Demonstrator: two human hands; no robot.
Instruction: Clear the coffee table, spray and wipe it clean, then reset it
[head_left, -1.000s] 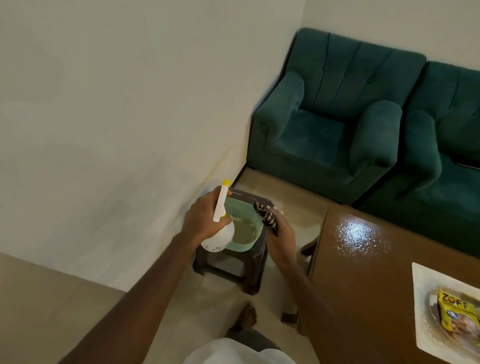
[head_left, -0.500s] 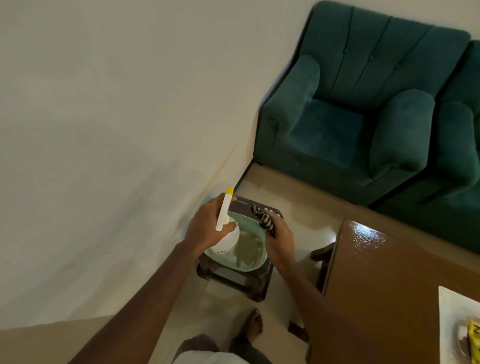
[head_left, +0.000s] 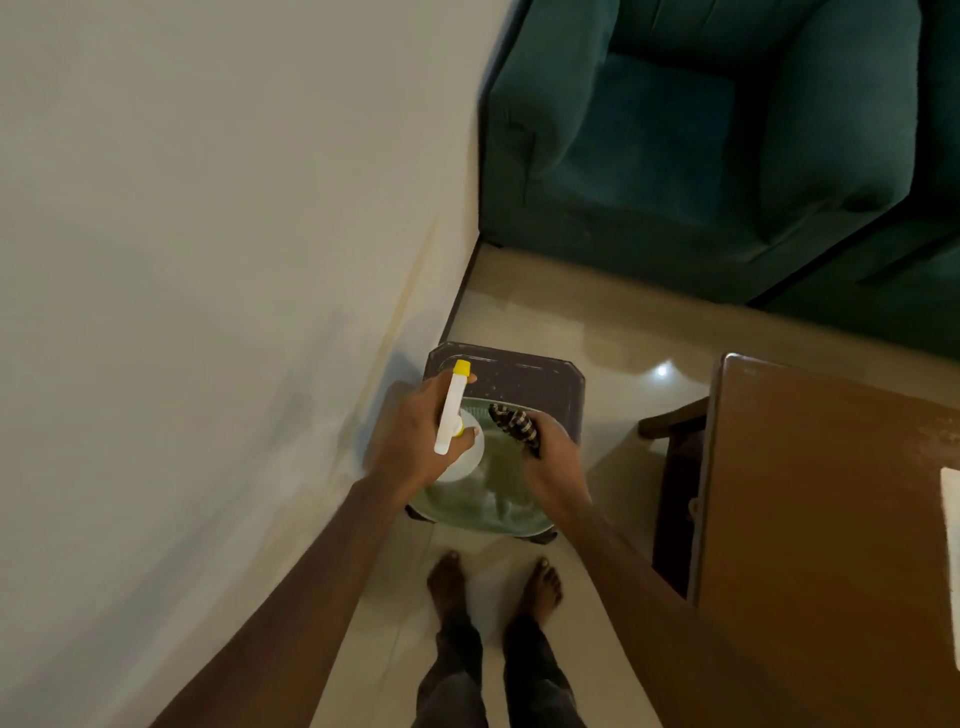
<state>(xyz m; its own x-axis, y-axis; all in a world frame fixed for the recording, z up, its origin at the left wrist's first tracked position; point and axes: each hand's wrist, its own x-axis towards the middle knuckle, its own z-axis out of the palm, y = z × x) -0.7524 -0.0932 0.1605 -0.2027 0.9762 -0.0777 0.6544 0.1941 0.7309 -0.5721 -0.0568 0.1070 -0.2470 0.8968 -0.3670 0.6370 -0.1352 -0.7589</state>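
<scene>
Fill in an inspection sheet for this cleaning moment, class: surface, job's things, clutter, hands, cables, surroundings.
Surface: brown coffee table at right, mostly bare; white mat at its edge.
Job's things: spray bottle and striped cloth, both held over a green basin on a dark stool.
Clutter: nothing seen.
Hands: left hand grips the bottle; right hand grips the cloth.
Cables: nothing seen.
Surroundings: white wall, teal armchair, tiled floor, bare feet.

Stool hemmed by wall on its left, coffee table right; open floor beyond.
</scene>
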